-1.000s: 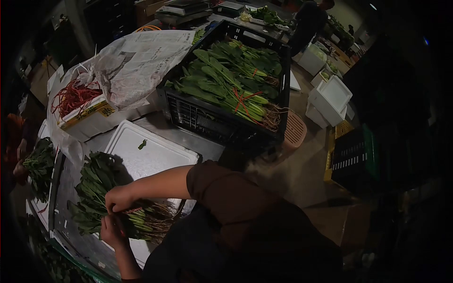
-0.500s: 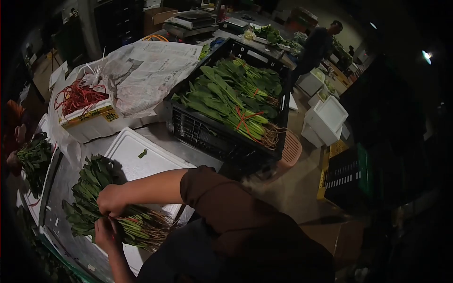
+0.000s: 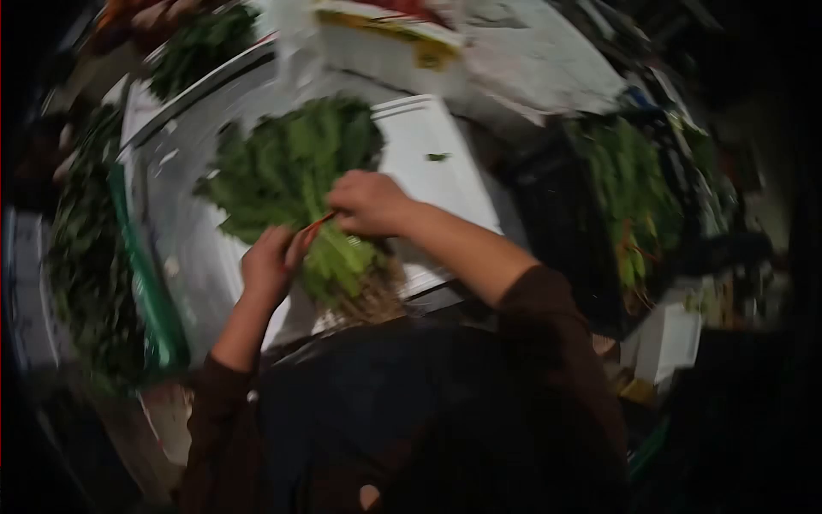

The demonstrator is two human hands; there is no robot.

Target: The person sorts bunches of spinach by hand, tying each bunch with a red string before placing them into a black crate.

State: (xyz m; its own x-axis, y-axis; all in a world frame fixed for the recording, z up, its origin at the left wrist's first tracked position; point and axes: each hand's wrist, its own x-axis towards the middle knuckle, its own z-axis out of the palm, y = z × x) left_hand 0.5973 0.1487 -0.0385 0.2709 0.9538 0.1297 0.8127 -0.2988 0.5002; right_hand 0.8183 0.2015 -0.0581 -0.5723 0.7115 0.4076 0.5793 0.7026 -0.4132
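A bunch of leafy greens lies on a white foam lid, its leaves fanned away from me and its roots towards my body. Across the stems runs a red tie, stretched between my two hands. My left hand pinches one end beside the stems. On the other side, my right hand is closed on the tie over the bunch. The view is smeared by motion, so the exact finger grip is blurred.
A black crate with tied greens stands at the right. Behind the lid is a white foam box with red ties inside. More greens lie at the left beside green plastic. Another person's hands show at top left.
My view has swung left and down, so the bunch now sits nearer the middle. My hands have moved apart, and the red tie shows stretched between them.
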